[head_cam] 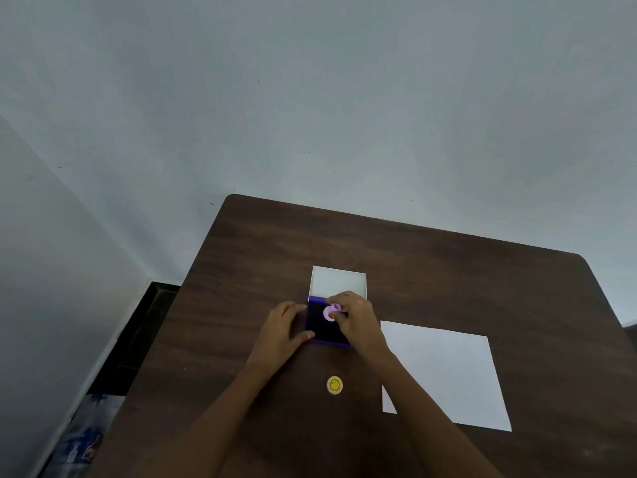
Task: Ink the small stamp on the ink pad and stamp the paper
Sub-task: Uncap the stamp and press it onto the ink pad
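Observation:
A dark blue ink pad (319,324) lies open on the brown table, its white lid (337,281) folded back behind it. My right hand (356,320) pinches a small pink round stamp (330,312) over the pad's inked surface; whether it touches the ink I cannot tell. My left hand (281,331) rests against the pad's left edge, thumb at its near corner. A white sheet of paper (444,372) lies flat to the right of the pad, with no mark visible on it.
A yellow round cap or stamp (334,385) with a printed face sits on the table (448,270) near me, below the pad. The table's back edge meets a grey wall. Packaged items (82,439) lie on the floor at the left.

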`<state>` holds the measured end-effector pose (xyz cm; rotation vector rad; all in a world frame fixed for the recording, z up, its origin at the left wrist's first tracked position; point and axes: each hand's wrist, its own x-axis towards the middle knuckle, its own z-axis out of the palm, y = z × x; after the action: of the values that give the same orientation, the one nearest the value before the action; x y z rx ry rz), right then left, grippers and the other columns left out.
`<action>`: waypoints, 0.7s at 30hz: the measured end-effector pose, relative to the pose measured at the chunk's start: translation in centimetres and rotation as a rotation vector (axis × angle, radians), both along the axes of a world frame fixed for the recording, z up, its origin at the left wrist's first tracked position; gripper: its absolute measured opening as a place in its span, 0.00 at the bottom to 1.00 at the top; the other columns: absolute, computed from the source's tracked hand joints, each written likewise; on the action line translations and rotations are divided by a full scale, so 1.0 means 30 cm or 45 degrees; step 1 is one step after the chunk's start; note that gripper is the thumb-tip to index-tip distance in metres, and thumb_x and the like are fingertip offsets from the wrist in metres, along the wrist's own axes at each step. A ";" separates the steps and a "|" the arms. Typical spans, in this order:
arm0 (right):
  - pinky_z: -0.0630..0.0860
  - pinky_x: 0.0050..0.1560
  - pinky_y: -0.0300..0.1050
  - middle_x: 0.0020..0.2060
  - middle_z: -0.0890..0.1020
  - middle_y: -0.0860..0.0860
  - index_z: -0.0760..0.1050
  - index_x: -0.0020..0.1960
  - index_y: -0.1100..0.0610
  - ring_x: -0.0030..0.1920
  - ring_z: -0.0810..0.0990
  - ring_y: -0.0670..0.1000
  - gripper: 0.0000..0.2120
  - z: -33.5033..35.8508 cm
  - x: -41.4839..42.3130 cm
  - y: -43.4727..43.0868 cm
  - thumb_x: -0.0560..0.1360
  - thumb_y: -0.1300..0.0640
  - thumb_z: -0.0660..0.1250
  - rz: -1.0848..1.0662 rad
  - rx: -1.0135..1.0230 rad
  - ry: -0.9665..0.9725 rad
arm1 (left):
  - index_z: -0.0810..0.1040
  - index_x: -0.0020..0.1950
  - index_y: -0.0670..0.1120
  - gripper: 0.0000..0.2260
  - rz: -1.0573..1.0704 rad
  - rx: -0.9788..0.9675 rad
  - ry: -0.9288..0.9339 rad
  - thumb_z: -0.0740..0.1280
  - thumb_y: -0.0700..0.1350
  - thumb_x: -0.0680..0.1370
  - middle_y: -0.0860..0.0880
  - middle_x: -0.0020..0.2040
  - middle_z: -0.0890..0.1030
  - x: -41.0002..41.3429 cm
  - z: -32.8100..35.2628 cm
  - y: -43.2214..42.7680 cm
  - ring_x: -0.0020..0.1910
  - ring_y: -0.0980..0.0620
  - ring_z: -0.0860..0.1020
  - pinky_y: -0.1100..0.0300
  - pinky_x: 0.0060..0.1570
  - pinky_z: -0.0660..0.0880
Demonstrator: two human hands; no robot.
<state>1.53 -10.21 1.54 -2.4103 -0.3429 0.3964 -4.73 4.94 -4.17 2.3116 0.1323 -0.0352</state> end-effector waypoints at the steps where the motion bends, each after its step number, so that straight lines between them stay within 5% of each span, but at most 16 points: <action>1: 0.69 0.63 0.47 0.59 0.78 0.60 0.74 0.58 0.63 0.58 0.74 0.58 0.13 0.005 0.008 0.012 0.74 0.63 0.64 0.038 -0.053 0.029 | 0.66 0.67 0.47 0.27 -0.050 0.033 0.036 0.71 0.48 0.70 0.46 0.68 0.68 0.007 -0.008 0.003 0.66 0.50 0.65 0.60 0.61 0.62; 8: 0.67 0.67 0.47 0.63 0.73 0.58 0.69 0.63 0.62 0.61 0.72 0.58 0.17 0.011 0.025 0.077 0.75 0.62 0.64 0.248 -0.325 0.109 | 0.50 0.73 0.49 0.44 -0.222 0.173 0.101 0.71 0.58 0.67 0.48 0.76 0.53 0.058 -0.060 0.018 0.74 0.50 0.52 0.54 0.70 0.48; 21: 0.68 0.64 0.48 0.63 0.73 0.59 0.69 0.62 0.61 0.61 0.72 0.58 0.18 -0.020 0.032 0.103 0.73 0.63 0.66 0.371 -0.542 0.059 | 0.45 0.74 0.51 0.41 -0.274 0.312 0.118 0.64 0.62 0.70 0.50 0.77 0.48 0.056 -0.092 0.010 0.75 0.50 0.45 0.51 0.71 0.38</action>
<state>2.48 -7.12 0.93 -2.7632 -0.6482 0.7153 -3.04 5.24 -6.92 2.5603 -0.0697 -0.2483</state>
